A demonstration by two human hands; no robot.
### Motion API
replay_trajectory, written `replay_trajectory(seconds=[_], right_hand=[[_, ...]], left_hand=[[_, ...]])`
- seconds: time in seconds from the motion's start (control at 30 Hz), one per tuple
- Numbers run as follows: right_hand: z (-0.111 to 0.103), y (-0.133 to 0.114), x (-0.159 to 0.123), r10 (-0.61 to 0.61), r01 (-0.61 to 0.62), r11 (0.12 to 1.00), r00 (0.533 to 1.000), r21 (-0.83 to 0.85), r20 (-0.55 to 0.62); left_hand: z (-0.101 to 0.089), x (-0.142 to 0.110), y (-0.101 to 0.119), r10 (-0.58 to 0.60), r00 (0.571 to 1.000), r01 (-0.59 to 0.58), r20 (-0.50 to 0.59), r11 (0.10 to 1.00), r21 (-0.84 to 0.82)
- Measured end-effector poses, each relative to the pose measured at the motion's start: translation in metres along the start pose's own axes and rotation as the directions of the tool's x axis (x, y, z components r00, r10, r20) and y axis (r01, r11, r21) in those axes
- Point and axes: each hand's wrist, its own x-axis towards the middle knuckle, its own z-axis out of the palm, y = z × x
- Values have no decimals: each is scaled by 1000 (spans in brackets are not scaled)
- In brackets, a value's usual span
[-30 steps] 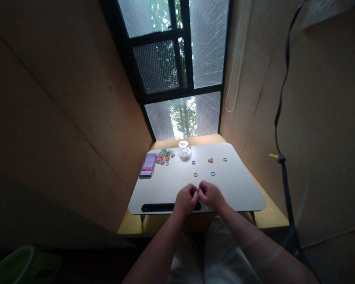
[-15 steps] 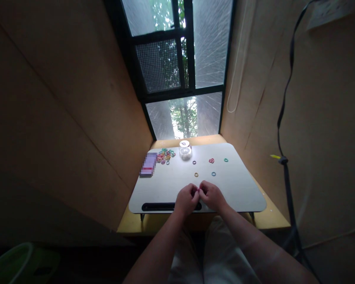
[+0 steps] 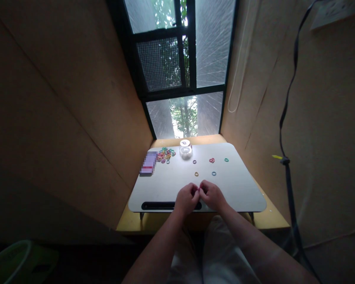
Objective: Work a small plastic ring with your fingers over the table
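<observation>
Near the front edge of the white bench (image 3: 242, 195), we see the left hand (image 3: 186, 198) and the right hand (image 3: 212, 196), fingers curled and fingertips meeting; a tiny pinkish spot shows there, but we cannot tell whether they grasp a ring. Just beyond them lie a yellow ring (image 3: 195, 174) and a blue ring (image 3: 212, 173); farther back we find a purple ring (image 3: 194, 163), clustered red rings (image 3: 212, 160) and a green ring (image 3: 226, 161), and, well to the left, a heap of coloured rings (image 3: 165, 155) beside a pixelated lilac rectangle (image 3: 149, 161). A clear container (image 3: 185, 154) stands at the back, toward the window (image 3: 192, 91). The bench stands on a yellow wooden ledge (image 3: 128, 223) between tan walls (image 3: 118, 130). Along the front edge we note a black slot (image 3: 158, 205), partly covered by the left hand; broad white stretches run from the hands to both side edges.
</observation>
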Motion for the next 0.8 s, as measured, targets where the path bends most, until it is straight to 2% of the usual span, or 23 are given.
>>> replay_trajectory(seconds=[0.8], right_hand=[[2,3,3,9,-9,1000,1000,6,16]], left_hand=[[-4,3,1,-38,999,38,32,999,-12]])
